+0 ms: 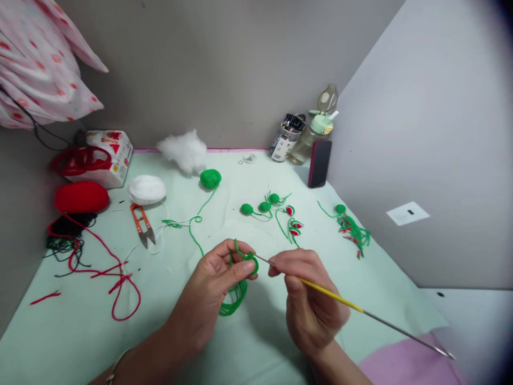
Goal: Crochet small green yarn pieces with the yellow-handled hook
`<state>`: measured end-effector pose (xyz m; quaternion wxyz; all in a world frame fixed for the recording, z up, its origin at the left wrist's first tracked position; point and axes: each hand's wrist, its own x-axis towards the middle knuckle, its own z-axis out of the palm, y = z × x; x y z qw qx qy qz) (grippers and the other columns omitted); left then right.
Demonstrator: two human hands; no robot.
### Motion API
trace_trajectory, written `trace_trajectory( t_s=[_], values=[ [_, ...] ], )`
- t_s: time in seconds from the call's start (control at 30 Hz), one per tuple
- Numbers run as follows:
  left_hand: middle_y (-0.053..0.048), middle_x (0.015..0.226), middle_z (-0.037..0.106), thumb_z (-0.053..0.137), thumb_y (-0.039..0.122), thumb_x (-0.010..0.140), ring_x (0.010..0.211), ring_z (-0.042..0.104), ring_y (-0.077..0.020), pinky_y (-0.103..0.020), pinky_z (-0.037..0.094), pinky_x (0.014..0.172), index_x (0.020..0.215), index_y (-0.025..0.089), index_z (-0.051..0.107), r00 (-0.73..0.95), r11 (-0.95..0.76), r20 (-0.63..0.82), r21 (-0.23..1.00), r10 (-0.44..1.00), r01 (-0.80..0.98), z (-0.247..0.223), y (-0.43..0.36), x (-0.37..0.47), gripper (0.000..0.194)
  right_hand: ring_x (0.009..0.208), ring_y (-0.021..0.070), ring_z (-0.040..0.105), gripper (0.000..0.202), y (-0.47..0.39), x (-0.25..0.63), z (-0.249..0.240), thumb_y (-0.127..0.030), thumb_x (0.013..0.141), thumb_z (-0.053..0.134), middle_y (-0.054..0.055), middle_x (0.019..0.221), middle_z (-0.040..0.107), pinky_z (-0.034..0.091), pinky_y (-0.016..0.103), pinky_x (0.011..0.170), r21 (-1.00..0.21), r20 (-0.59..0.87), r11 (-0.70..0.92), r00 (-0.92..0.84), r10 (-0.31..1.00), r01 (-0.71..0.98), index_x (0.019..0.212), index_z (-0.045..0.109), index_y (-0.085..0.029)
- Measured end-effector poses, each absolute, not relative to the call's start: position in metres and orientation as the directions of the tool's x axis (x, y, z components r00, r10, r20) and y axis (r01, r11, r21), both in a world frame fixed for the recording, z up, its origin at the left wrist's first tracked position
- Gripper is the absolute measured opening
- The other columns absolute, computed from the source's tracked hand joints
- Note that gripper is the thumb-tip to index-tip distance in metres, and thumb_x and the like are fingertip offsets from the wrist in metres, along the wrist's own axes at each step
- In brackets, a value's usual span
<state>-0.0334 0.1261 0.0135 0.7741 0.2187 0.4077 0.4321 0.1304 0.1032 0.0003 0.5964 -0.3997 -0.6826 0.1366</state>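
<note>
Between thumb and fingers, my left hand (pixel 222 275) pinches a small round piece of green crochet (pixel 251 263). A strand of green yarn runs over its fingers, and a loose green loop bundle (pixel 234 299) hangs beneath the palm. My right hand (pixel 312 299) grips a crochet hook (pixel 331 294) with a yellow handle, held like a pen. The hook's tip meets the upper edge of the green piece; its exact place in the stitches is too small to tell. A green yarn ball (pixel 210 179) lies farther back, its strand leading toward my left hand.
Orange thread snips (pixel 142 224) lie left, near white yarn (pixel 147 190) and red yarn (pixel 82 197). White stuffing (pixel 184 151) sits at the back. Small green balls (pixel 264 207) and red-green pieces (pixel 295 229) lie beyond my hands. A phone (pixel 319 164) leans before a bottle (pixel 306 141).
</note>
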Motion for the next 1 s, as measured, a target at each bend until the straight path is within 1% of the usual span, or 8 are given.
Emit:
trace_trajectory(
  t_s=[0.17, 0.33, 0.43, 0.53, 0.67, 0.77, 0.87, 1.0],
  values=[
    [0.003, 0.079, 0.067, 0.091, 0.030, 0.077, 0.079, 0.061, -0.0130, -0.024, 0.048, 0.078, 0.088, 0.023, 0.077, 0.286, 0.493, -0.402, 0.731, 0.870, -0.472, 0.010, 0.125, -0.033, 0.020, 0.084, 0.0202, 0.071, 0.027, 0.105, 0.129, 0.002, -0.007, 0.102, 0.055, 0.007, 0.091, 0.075, 0.060, 0.034, 0.069, -0.635, 0.718, 0.664, -0.017, 0.696, 0.396, 0.116, 0.074, -0.021],
    [0.003, 0.077, 0.065, 0.092, 0.031, 0.076, 0.077, 0.058, -0.0129, -0.024, 0.046, 0.075, 0.087, 0.023, 0.076, 0.251, 0.459, -0.384, 0.765, 0.888, -0.452, 0.009, 0.124, -0.033, 0.021, 0.082, 0.0174, 0.073, 0.023, 0.105, 0.127, 0.007, -0.012, 0.104, 0.055, 0.007, 0.093, 0.074, 0.061, 0.029, 0.067, -0.566, 0.749, 0.676, -0.049, 0.660, 0.472, 0.112, 0.074, -0.021],
    [0.004, 0.075, 0.063, 0.093, 0.032, 0.074, 0.075, 0.057, -0.0129, -0.024, 0.046, 0.073, 0.087, 0.023, 0.076, 0.239, 0.442, -0.372, 0.782, 0.897, -0.439, 0.009, 0.124, -0.033, 0.024, 0.082, 0.0169, 0.074, 0.026, 0.102, 0.131, 0.003, -0.010, 0.101, 0.059, 0.007, 0.100, 0.076, 0.062, 0.028, 0.067, -0.510, 0.743, 0.673, -0.120, 0.659, 0.536, 0.118, 0.074, -0.023],
    [0.004, 0.075, 0.064, 0.093, 0.033, 0.075, 0.076, 0.059, -0.0128, -0.025, 0.047, 0.075, 0.091, 0.023, 0.077, 0.279, 0.460, -0.368, 0.767, 0.887, -0.447, 0.008, 0.123, -0.033, 0.025, 0.084, 0.0181, 0.074, 0.032, 0.102, 0.134, -0.002, -0.009, 0.100, 0.060, 0.007, 0.103, 0.077, 0.063, 0.029, 0.067, -0.459, 0.743, 0.673, -0.166, 0.649, 0.579, 0.124, 0.073, -0.026],
    [0.005, 0.078, 0.061, 0.092, 0.033, 0.078, 0.077, 0.062, -0.0123, -0.027, 0.049, 0.082, 0.104, 0.025, 0.081, 0.318, 0.502, -0.393, 0.737, 0.863, -0.453, 0.003, 0.122, -0.033, 0.030, 0.079, 0.0187, 0.072, 0.028, 0.106, 0.131, -0.002, -0.006, 0.100, 0.059, 0.006, 0.092, 0.074, 0.060, 0.031, 0.062, -0.518, 0.768, 0.628, -0.008, 0.640, 0.581, 0.113, 0.074, -0.026],
    [0.005, 0.077, 0.060, 0.093, 0.033, 0.078, 0.076, 0.062, -0.0115, -0.026, 0.048, 0.081, 0.106, 0.027, 0.082, 0.344, 0.519, -0.395, 0.726, 0.852, -0.451, 0.002, 0.122, -0.033, 0.031, 0.081, 0.0188, 0.072, 0.027, 0.108, 0.129, -0.001, -0.005, 0.100, 0.059, 0.006, 0.091, 0.074, 0.059, 0.031, 0.063, -0.555, 0.754, 0.616, 0.024, 0.657, 0.559, 0.110, 0.075, -0.025],
    [0.005, 0.078, 0.061, 0.093, 0.034, 0.077, 0.075, 0.062, -0.0112, -0.026, 0.048, 0.081, 0.102, 0.027, 0.083, 0.342, 0.526, -0.404, 0.717, 0.849, -0.458, 0.003, 0.123, -0.033, 0.028, 0.082, 0.0183, 0.070, 0.027, 0.109, 0.131, -0.003, -0.004, 0.100, 0.059, 0.005, 0.091, 0.075, 0.058, 0.033, 0.067, -0.635, 0.717, 0.621, 0.053, 0.695, 0.458, 0.110, 0.075, -0.023],
    [0.003, 0.080, 0.063, 0.094, 0.035, 0.076, 0.077, 0.062, -0.0121, -0.026, 0.050, 0.081, 0.098, 0.025, 0.083, 0.317, 0.526, -0.421, 0.721, 0.850, -0.451, 0.005, 0.125, -0.032, 0.027, 0.078, 0.0175, 0.066, 0.024, 0.112, 0.136, -0.006, -0.008, 0.103, 0.057, 0.003, 0.087, 0.072, 0.054, 0.034, 0.067, -0.782, 0.616, 0.572, 0.163, 0.771, 0.248, 0.108, 0.076, -0.023]
  ],
)
